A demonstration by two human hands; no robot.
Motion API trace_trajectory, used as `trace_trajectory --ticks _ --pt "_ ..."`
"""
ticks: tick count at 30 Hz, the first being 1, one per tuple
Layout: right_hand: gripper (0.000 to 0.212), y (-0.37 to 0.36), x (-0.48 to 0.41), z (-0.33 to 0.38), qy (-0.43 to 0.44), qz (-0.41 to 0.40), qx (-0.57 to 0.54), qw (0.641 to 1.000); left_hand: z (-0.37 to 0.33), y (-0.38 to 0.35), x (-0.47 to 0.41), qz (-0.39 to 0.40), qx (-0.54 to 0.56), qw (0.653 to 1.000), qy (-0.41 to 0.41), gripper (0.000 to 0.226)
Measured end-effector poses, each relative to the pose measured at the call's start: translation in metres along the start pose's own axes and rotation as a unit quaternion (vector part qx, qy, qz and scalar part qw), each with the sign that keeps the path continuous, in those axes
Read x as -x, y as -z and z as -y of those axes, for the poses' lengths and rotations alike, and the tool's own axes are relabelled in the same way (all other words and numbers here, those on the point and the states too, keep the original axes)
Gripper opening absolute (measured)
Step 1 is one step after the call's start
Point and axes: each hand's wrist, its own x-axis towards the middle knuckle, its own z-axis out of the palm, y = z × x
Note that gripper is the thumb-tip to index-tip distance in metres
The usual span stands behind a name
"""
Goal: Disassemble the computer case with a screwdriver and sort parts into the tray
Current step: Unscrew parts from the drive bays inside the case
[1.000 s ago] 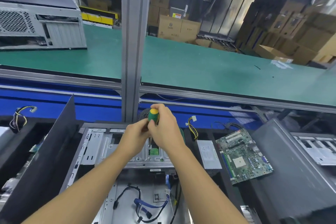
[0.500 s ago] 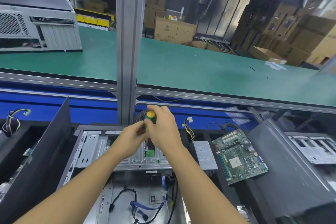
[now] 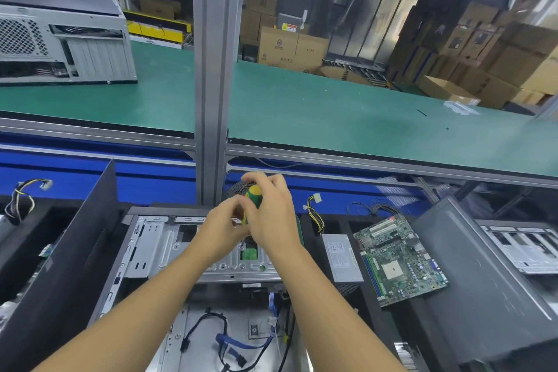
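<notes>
Both hands meet over the far end of the open computer case (image 3: 157, 246), which lies on its side on the counter just beneath the camera. The right hand (image 3: 273, 220) is curled round the handle of a screwdriver (image 3: 253, 194). Only the green and yellow cap shows above its knuckles. The left hand (image 3: 219, 231) has its fingertips bunched against the tool just below the handle and seems to pinch it there, though the right hand covers part of that contact. The shaft and tip are hidden behind the hands, so what the tip bears on cannot be made out.

Inside the case, a bare metal drive cage (image 3: 169, 238) lies under the wrists. Loose black and blue cables (image 3: 238, 341) run off the bottom edge.

To the right, a black compartmented tray (image 3: 341, 219) holds a grey power supply (image 3: 341, 257) and, beside it, a green motherboard (image 3: 398, 260) lying tilted. A dark side panel (image 3: 69, 251) leans at the left, cut off below. Another dark panel (image 3: 471, 266) lies at the right. Beyond an aluminium post (image 3: 214, 69) runs a green conveyor belt (image 3: 332, 112) carrying a second grey case (image 3: 60, 39), cropped by the left edge.
</notes>
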Motion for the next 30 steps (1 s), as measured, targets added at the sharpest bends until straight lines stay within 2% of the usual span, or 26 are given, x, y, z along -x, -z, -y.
trace_trajectory --ticks 3,5,10,12,15,17,20,25,28,30 --pt "0.034 0.005 -0.001 -0.002 -0.008 0.024 -0.022 0.999 0.005 0.007 0.002 0.051 0.020 0.998 -0.016 0.027" --pt "0.032 0.007 -0.001 -0.003 -0.017 0.049 -0.044 0.998 0.006 0.010 0.003 0.047 0.027 0.998 -0.006 0.022" --pt "0.028 0.007 -0.003 -0.003 -0.045 0.084 -0.073 0.993 0.002 0.011 0.003 0.007 0.026 1.000 0.013 0.027" --pt "0.022 0.003 -0.003 -0.002 -0.045 0.069 -0.059 0.995 -0.001 0.009 0.002 -0.003 0.031 0.999 0.020 0.027" --pt "0.015 -0.001 -0.004 -0.004 -0.048 0.005 -0.032 0.998 -0.005 0.004 0.001 -0.011 0.017 1.000 0.022 0.033" --pt "0.028 -0.001 -0.005 -0.005 -0.032 -0.001 -0.037 0.999 -0.004 0.000 0.000 -0.026 0.013 0.999 0.028 0.028" --pt "0.043 0.004 -0.010 -0.005 -0.030 0.054 -0.074 0.995 -0.001 0.003 -0.001 -0.027 0.006 0.999 0.036 0.027" --pt "0.034 0.010 -0.017 -0.009 -0.007 0.139 -0.052 0.989 0.006 0.016 -0.001 0.072 0.030 0.997 0.014 0.022" --pt "0.039 0.009 -0.019 -0.006 -0.005 0.166 -0.044 0.985 0.006 0.015 -0.002 0.031 0.008 0.999 0.018 0.011" --pt "0.034 0.006 -0.020 -0.004 0.007 0.138 0.003 0.990 0.003 0.013 -0.003 -0.021 0.002 0.999 0.026 0.022"
